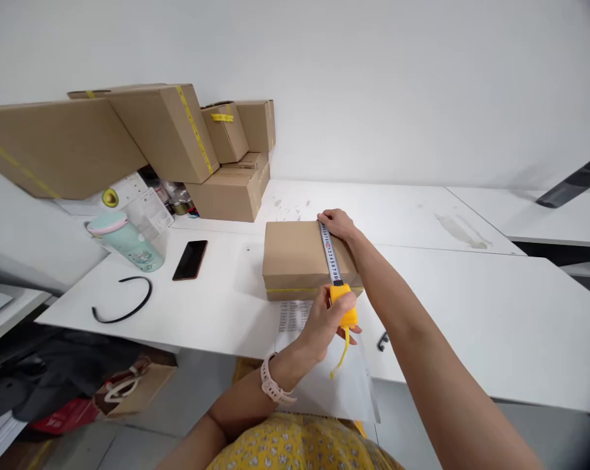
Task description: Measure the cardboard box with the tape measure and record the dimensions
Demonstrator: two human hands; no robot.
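tape measure [342,307] case gripped in left hand [324,324] | right hand [337,224] pins blade end at far edge of cardboard box [295,258] — blade spans top | reading not yet taken — paper sheet [295,320] untouched

Tape measure [342,307] case mostly hidden in left hand [324,323]. Blade digits too small to read. Printed sheet [295,316] partly under box [299,258], text illegible.

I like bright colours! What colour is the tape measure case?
Yellow. The tape measure in the left hand shows best in the head view.
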